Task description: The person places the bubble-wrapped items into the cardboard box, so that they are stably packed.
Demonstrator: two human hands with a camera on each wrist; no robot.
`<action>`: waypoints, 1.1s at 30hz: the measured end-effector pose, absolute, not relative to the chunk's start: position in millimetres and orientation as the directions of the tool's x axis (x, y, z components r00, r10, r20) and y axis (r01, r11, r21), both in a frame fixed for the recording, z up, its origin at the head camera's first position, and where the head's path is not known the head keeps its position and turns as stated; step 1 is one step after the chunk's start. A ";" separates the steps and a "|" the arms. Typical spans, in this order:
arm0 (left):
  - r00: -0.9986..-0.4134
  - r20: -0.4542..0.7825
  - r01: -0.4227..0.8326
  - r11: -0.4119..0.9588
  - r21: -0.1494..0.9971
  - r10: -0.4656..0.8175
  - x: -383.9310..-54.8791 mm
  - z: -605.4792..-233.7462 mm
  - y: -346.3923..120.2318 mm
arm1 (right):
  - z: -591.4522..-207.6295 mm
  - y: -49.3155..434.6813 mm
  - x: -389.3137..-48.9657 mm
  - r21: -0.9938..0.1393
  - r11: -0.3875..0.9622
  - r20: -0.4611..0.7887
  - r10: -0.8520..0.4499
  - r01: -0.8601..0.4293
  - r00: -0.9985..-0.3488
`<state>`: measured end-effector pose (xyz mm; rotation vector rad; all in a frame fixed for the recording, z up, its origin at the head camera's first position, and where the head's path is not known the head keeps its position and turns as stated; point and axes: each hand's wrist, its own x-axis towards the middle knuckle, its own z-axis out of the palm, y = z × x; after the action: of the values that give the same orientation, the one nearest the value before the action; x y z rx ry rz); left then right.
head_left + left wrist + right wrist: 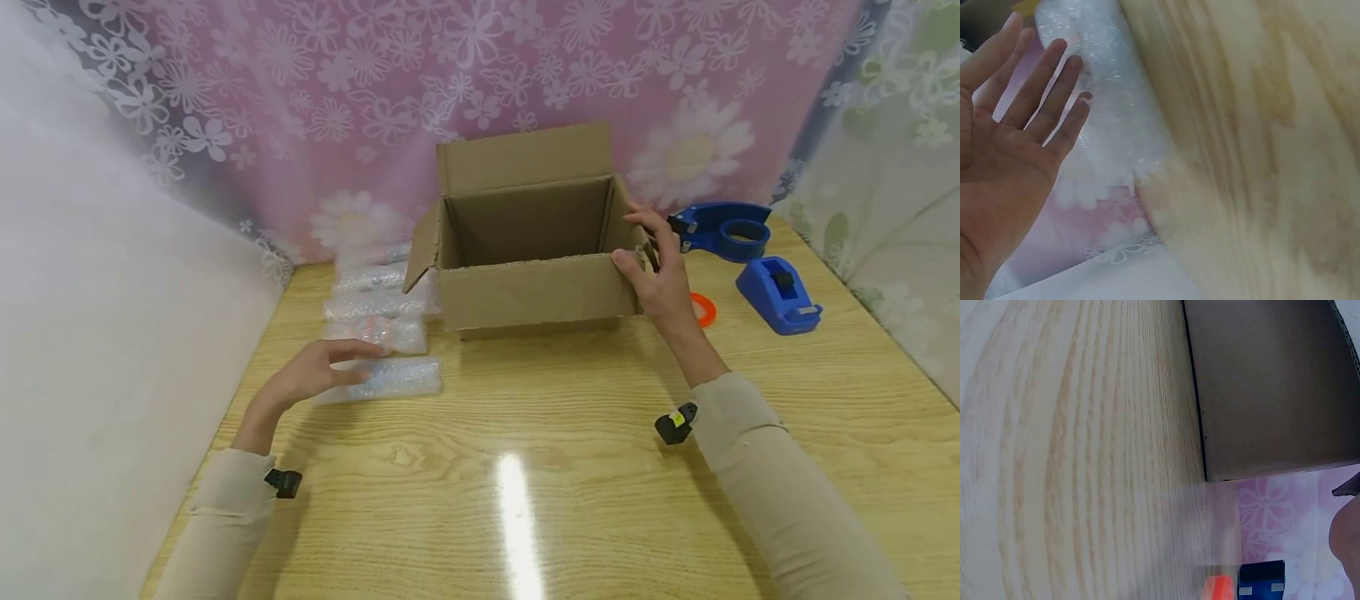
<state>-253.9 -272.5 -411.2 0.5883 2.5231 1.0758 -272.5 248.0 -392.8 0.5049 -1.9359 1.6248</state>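
My right hand point(660, 283) grips the right end of an open cardboard box point(536, 296), thumb over the front rim and fingers around the side. Upright at the back of the box is one flap, while another hangs out to the left. In the right wrist view the box wall point(1272, 387) fills the upper right, and only a bit of the hand point(1344, 534) shows. To the left, my left hand point(315, 372) is over the nearest bubble-wrapped packs point(401, 377), holding nothing. Its fingers are extended and spread beside the bubble wrap point(1113, 94) in the left wrist view.
Several bubble-wrapped packs point(375, 305) lie in a row left of the box. On the right are a blue tape gun point(701, 218), a blue desktop tape dispenser point(772, 300) and an orange ring point(708, 310). A floral curtain point(360, 108) hangs behind the wooden table point(420, 500).
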 end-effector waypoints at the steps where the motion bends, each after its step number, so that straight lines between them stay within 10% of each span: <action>1: -0.855 -0.148 0.241 0.634 0.735 0.497 -254.0 -413.3 -273.3 | -392.6 248.0 -272.5 -0.767 0.198 0.631 0.065 -0.610 -0.773; 33: -0.774 -0.110 0.402 0.618 0.675 0.623 -251.5 -443.4 -268.6 | -389.8 245.7 -270.5 -0.786 0.174 0.611 0.069 -0.593 -0.789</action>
<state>-251.5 -268.6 -443.4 0.8246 2.5105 0.9277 -270.5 245.7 -389.8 0.4931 -1.9348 1.6619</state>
